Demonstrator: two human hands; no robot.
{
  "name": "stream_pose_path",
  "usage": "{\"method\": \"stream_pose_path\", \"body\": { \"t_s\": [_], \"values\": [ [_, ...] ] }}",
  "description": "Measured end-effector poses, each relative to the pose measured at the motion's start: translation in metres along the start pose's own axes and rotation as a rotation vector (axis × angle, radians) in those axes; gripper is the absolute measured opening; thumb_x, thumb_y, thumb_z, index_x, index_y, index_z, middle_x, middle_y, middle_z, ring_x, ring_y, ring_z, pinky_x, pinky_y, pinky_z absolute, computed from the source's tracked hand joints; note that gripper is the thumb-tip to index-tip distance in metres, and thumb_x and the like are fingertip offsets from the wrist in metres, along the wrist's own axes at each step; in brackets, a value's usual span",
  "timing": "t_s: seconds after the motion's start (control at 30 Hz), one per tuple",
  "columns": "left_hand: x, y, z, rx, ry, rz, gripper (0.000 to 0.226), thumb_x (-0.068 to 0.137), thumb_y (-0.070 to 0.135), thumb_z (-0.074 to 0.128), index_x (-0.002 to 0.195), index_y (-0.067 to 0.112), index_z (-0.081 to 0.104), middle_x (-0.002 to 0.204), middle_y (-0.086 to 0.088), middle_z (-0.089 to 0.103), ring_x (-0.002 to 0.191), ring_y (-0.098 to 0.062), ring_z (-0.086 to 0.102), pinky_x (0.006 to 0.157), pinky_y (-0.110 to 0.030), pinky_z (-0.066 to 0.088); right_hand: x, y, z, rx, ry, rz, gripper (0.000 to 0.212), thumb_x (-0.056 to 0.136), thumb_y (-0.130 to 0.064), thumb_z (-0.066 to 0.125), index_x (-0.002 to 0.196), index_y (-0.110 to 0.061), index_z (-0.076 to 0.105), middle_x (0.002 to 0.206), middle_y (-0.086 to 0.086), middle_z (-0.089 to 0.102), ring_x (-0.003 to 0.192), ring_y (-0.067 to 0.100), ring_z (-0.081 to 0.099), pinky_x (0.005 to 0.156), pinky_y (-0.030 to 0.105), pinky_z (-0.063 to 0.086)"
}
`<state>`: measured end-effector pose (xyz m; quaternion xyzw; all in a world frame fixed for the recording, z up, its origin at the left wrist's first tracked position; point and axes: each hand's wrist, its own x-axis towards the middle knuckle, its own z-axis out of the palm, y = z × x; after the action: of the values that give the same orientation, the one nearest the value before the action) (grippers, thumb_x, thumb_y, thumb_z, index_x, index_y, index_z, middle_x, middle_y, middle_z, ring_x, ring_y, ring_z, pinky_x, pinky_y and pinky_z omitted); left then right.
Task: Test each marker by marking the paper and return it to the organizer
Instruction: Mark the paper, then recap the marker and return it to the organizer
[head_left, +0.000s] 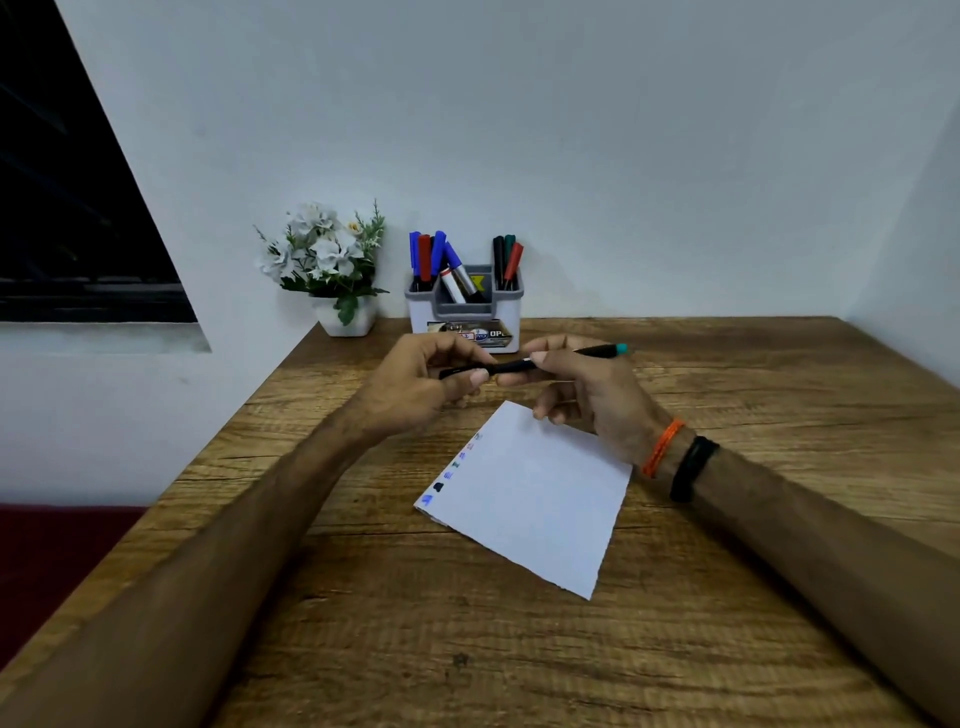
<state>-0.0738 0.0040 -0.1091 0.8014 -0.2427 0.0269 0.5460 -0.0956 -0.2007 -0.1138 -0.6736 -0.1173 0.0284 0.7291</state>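
Nearest: bare forearms enter from both lower corners over the brown wood-grain table (519, 649). The right wrist carries a braided orange thread band (662, 448) and, just behind it, a black wristband (693, 467).

Centre of table: a white rectangular sheet of paper (540, 499), lying flat and turned at an angle. Along its left edge runs a column of small test marks (451, 474) (blue, black and green tones readable; the farthest ones too faint to tell).

Just beyond the paper's far corner, both hands hold one slim black marker with a teal end cap (524, 364), lying roughly level above the table. Left hand (415, 384): thumb and fingers pinch the marker's left end. Right hand (587, 389): thumb and forefinger pinch the barrel near its middle, the teal end sticking out to the right. The two hands are close together, fingertips nearly meeting on the barrel.

Far edge, against the pale wall: a grey-and-white plastic desk organizer (465, 306) with a printed label on its front. Left compartment holds blue and red capped markers, the right one black, green and red; two more lean in the middle. To its left, a white pot of white artificial flowers (332, 270).
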Motion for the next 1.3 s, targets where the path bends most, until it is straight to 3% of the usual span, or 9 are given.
{"method": "stream_pose_path", "body": {
  "t_s": [0.17,0.37,0.53,0.63,0.73,0.87,1.07,1.3],
  "values": [
    [0.002,-0.002,-0.002,-0.07,0.018,-0.012,0.016,0.086,0.006,0.066,0.102,0.002,0.066,0.085,-0.009,0.072,0.07,-0.01,0.066,0.06,-0.019,0.053,-0.002,0.004,0.0,-0.075,0.078,-0.074,0.019,0.088,-0.02,0.071,0.098,-0.004,0.073,0.076,0.004,0.074,0.048,0.011,0.054,0.046,0.019,0.042],
    [0.003,-0.004,-0.003,-0.066,0.059,0.01,0.018,0.093,0.014,0.059,0.1,0.001,0.067,0.078,-0.009,0.071,0.055,-0.007,0.055,0.05,-0.018,0.045,0.002,0.005,-0.005,-0.018,0.055,-0.038,0.021,0.094,-0.019,0.062,0.105,-0.006,0.074,0.09,0.01,0.077,0.054,0.012,0.058,0.05,0.02,0.043],
    [0.004,-0.005,0.001,-0.063,0.12,0.028,0.041,0.094,0.034,0.05,0.096,-0.004,0.066,0.062,-0.003,0.06,0.048,-0.008,0.045,0.046,-0.019,0.037,0.004,0.009,-0.003,-0.196,0.032,-0.192,0.019,0.096,-0.011,0.059,0.1,0.006,0.068,0.069,0.005,0.069,0.041,0.002,0.047,0.041,0.014,0.037],
    [0.006,-0.008,0.004,-0.047,0.135,0.001,0.045,0.092,0.043,0.046,0.09,0.003,0.065,0.059,-0.002,0.053,0.047,-0.009,0.041,0.047,-0.024,0.033,0.006,0.015,0.0,-0.322,-0.011,-0.299,0.02,0.099,-0.011,0.055,0.094,0.007,0.062,0.058,-0.007,0.057,0.042,0.0,0.042,0.042,0.013,0.033],
    [0.007,-0.012,0.005,-0.027,0.143,-0.029,0.04,0.096,0.042,0.043,0.085,0.009,0.062,0.059,-0.001,0.05,0.047,-0.009,0.038,0.047,-0.024,0.031,0.007,0.02,0.0,-0.37,-0.028,-0.354,0.019,0.1,-0.009,0.055,0.09,0.007,0.059,0.058,-0.009,0.053,0.045,0.0,0.041,0.044,0.014,0.033],
    [0.006,-0.013,0.007,0.027,0.145,-0.042,0.049,0.087,0.058,0.042,0.082,0.014,0.062,0.057,0.004,0.051,0.049,-0.012,0.04,0.052,-0.028,0.031,0.009,0.022,-0.001,-0.406,-0.032,-0.385,0.018,0.099,-0.01,0.055,0.086,0.002,0.059,0.058,-0.011,0.053,0.046,0.0,0.041,0.047,0.013,0.033],
    [0.006,-0.011,0.011,0.106,0.195,-0.035,0.04,0.099,0.043,0.041,0.079,0.015,0.06,0.057,0.004,0.052,0.048,-0.009,0.042,0.05,-0.026,0.033,0.01,0.025,0.0,-0.397,-0.039,-0.39,0.016,0.097,-0.017,0.054,0.082,-0.012,0.059,0.061,-0.009,0.053,0.046,0.0,0.042,0.048,0.014,0.033],
    [0.005,-0.008,0.013,0.168,0.194,-0.049,0.044,0.099,0.044,0.04,0.081,0.009,0.061,0.059,0.004,0.054,0.05,-0.009,0.045,0.052,-0.026,0.036,0.006,0.024,0.001,-0.409,-0.049,-0.383,0.018,0.099,-0.013,0.053,0.082,-0.013,0.057,0.063,-0.005,0.054,0.046,0.001,0.043,0.048,0.014,0.033]
  ]
}}
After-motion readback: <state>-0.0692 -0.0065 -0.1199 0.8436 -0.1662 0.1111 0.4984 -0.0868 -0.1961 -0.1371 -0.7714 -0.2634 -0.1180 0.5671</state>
